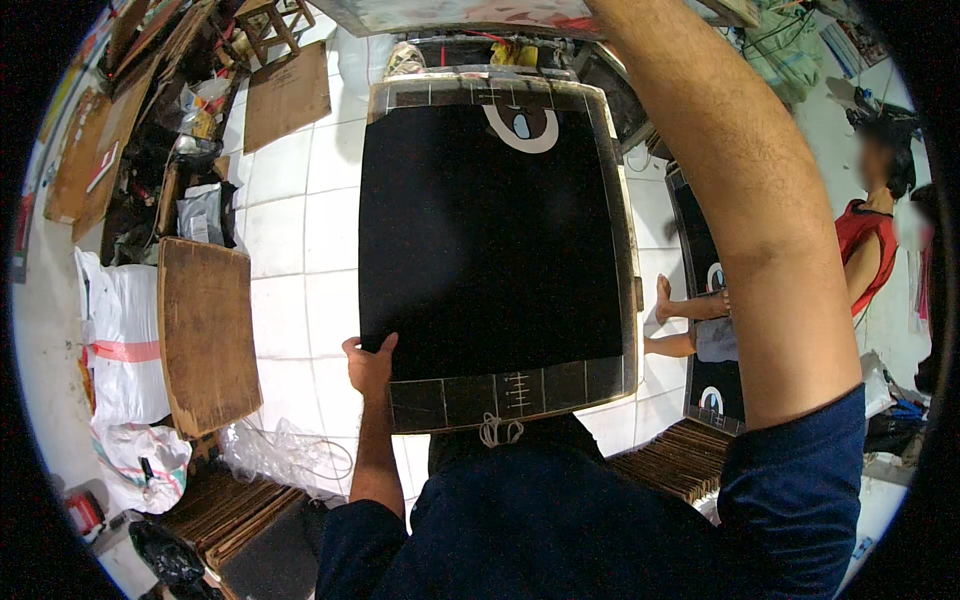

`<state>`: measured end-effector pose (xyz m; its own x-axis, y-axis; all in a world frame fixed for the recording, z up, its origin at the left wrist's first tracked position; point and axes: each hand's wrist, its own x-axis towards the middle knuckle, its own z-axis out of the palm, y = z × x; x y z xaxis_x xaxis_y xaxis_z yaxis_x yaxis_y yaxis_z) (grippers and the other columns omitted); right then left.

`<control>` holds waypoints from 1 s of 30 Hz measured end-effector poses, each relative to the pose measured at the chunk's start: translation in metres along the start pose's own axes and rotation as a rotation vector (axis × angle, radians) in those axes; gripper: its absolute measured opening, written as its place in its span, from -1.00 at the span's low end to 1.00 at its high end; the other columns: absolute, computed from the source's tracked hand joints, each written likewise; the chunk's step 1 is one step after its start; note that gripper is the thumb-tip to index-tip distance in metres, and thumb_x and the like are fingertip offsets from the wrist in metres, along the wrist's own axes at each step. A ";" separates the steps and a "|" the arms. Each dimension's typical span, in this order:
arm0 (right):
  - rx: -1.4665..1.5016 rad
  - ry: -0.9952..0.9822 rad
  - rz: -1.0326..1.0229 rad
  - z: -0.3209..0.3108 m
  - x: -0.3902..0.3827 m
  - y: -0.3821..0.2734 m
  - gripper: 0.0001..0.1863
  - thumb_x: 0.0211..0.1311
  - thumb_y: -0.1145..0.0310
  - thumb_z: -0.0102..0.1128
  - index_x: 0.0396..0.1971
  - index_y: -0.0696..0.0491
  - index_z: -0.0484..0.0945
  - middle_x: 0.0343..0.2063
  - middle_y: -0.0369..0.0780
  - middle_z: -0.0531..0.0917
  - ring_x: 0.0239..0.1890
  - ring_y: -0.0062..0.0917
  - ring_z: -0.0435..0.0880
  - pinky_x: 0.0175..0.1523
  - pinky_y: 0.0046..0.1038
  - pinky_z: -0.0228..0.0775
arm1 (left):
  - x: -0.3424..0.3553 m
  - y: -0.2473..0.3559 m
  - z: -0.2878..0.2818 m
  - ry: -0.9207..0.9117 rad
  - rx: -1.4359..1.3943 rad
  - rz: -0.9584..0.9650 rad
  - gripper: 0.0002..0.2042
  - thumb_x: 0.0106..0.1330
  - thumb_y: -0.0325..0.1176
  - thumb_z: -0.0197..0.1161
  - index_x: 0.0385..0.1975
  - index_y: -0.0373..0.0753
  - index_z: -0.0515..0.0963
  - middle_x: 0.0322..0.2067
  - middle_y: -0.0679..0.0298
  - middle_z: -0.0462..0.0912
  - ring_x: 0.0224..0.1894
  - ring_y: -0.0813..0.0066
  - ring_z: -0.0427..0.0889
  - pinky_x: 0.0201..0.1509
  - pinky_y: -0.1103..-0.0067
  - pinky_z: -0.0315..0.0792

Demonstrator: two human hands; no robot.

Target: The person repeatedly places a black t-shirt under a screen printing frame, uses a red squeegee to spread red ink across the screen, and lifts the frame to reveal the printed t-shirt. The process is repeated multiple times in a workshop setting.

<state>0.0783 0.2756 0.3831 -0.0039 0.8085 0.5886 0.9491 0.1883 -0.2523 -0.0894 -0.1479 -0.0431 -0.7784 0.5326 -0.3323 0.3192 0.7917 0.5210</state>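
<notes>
A flat black sheet (pixel 490 250), its material unclear, lies in front of me on a dark board (pixel 465 403) ruled with pale lines. Near its far edge is a printed white ring (pixel 543 143) with brown and light blue inside. My left hand (pixel 370 368) is closed at the sheet's near left corner, thumb on top and fingers at the side; whether it also grips the board is hidden. My right arm stretches up past the far end, and its hand is outside the picture. At the top edge, by that arm, shows part of a smeared pale panel (pixel 450 14).
On the right sits a person in a red top (pixel 862 235), bare legs by another printed black sheet (pixel 700 240). Left are a leaning brown board (pixel 208 335), white sacks (pixel 120 310) and clear plastic (pixel 285 455). Stacked boards (pixel 675 460) stand near right, over white floor tiles (pixel 300 230).
</notes>
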 end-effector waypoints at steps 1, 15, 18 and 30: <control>0.010 0.001 -0.014 -0.001 0.000 -0.001 -0.32 0.34 -0.19 -0.19 0.05 0.02 0.68 -0.01 -0.04 0.74 0.12 -0.19 0.69 0.27 0.01 0.27 | -0.001 0.000 0.001 -0.008 -0.010 0.002 -0.23 -0.03 0.05 0.65 0.05 -0.31 0.41 -0.19 -0.09 0.72 -0.12 -0.11 0.72 0.00 0.19 0.55; -0.129 0.034 -0.032 0.016 -0.076 0.020 -0.54 0.39 -0.06 -0.03 -0.07 -0.04 0.68 -0.26 -0.11 0.74 -0.12 -0.13 0.69 0.11 -0.02 0.28 | 0.011 0.049 -0.005 0.103 0.061 0.306 -0.18 0.15 0.18 0.49 0.21 -0.35 0.40 0.12 -0.07 0.50 0.20 -0.08 0.49 0.24 0.08 0.38; 0.176 0.417 -0.131 0.039 -0.114 0.033 -0.55 0.33 -0.06 0.03 -0.07 -0.07 0.70 -0.27 -0.14 0.72 -0.06 -0.21 0.65 0.21 0.01 0.15 | 0.009 0.138 -0.035 -0.153 -0.735 0.547 -0.42 0.44 -0.06 0.32 0.24 -0.40 0.39 0.16 -0.08 0.55 0.19 0.11 0.56 0.28 0.27 0.46; 0.576 -0.195 -0.114 0.085 -0.375 0.153 -0.55 0.24 0.20 0.21 0.11 0.03 0.56 0.02 -0.08 0.53 0.19 -0.19 0.42 0.32 -0.10 0.07 | 0.003 0.181 -0.001 -0.533 -1.404 -0.604 -0.25 0.49 0.20 -0.06 0.53 -0.14 0.02 0.44 0.03 0.15 0.47 0.05 0.18 0.49 0.11 0.14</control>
<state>0.1983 0.0482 0.0586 -0.2046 0.8423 0.4986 0.6169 0.5065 -0.6025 -0.0343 -0.0032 0.0505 -0.2389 0.5363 -0.8095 -0.9009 0.1887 0.3909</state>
